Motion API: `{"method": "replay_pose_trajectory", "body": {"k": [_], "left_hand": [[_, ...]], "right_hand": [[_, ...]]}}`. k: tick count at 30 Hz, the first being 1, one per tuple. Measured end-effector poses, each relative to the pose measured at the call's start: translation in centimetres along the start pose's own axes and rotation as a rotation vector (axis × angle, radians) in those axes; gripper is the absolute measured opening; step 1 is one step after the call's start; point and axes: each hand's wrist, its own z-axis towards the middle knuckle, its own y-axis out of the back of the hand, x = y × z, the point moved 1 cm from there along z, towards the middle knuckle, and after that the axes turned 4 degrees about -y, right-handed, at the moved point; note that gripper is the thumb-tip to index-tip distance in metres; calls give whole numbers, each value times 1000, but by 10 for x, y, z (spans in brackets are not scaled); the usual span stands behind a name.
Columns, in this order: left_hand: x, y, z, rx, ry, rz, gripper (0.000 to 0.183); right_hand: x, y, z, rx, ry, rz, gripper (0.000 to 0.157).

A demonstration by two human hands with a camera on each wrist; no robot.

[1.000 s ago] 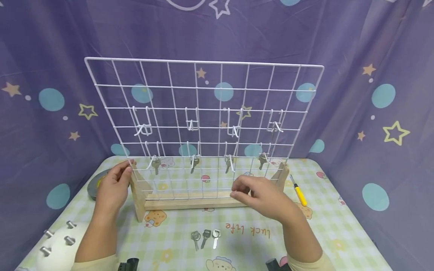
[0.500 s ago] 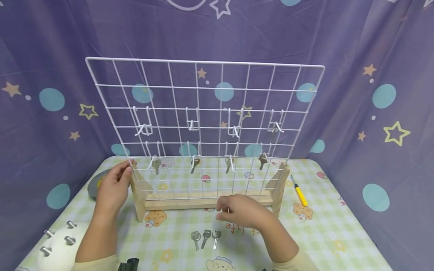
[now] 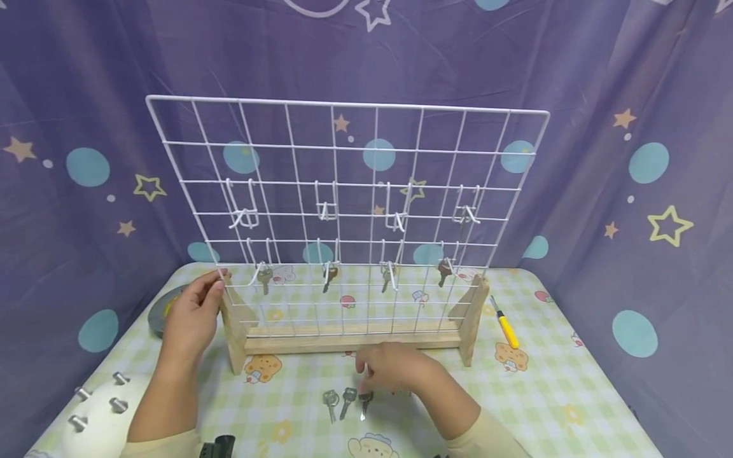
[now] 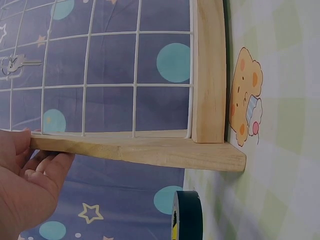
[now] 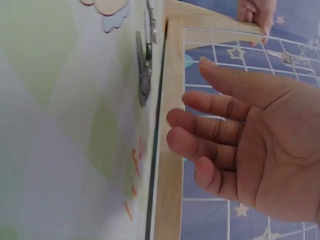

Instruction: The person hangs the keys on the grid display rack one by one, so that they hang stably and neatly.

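Note:
My left hand point(image 3: 191, 316) grips the top of the wooden stand's left side post point(image 3: 233, 331), its thumb and fingers on either side of the wood in the left wrist view. Three loose keys lie in a row on the table: a left key point(image 3: 331, 405), a middle key point(image 3: 348, 402) and a right key point(image 3: 364, 407). My right hand point(image 3: 395, 367) is over the right key, its fingertips overlapping the key's head in the head view. In the right wrist view its loosely bent fingers point(image 5: 182, 142) hold nothing.
A white wire grid point(image 3: 347, 104) with two rows of hooks rises from the stand; several keys point(image 3: 445, 272) hang on it. A yellow-handled screwdriver point(image 3: 507, 331) lies right, a grey roll of tape point(image 3: 157, 313) left. A white dome with metal pegs point(image 3: 103, 413) stands front left.
My right hand has moved left and down from in front of the grid to the right loose key. The left hand has stayed on the post.

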Motion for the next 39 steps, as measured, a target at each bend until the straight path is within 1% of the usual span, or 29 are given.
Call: {"method": "replay_pose_trajectory", "body": {"k": [5,9,14,20,23,29,32,39], "left_hand": [[-1,1,0,-4,3,12,47],[-1,1,0,2,6,7,48],[0,0,0,6,5,-6,48],[1,-1,0,13,0,-18,47],[1,-1,0,14,0,-21,48],[0,0,0,19,3,-15,50],[0,0,-1,19,13,-6,50],[0,0,-1,20,23,8,51]], "right_hand": [[3,-6,6,11,10,-123,37],[7,-10,8,25,10,-180,39],[11,-15,8,55,-4,-190,29],[14,-17,6,66,-8,-236,30],[15,-15,4,68,-23,-224,28],[12,-9,0,63,-79,-144,15],[10,-7,-1,48,-63,-131,15],[4,1,-2,9,14,-76,20]]}}
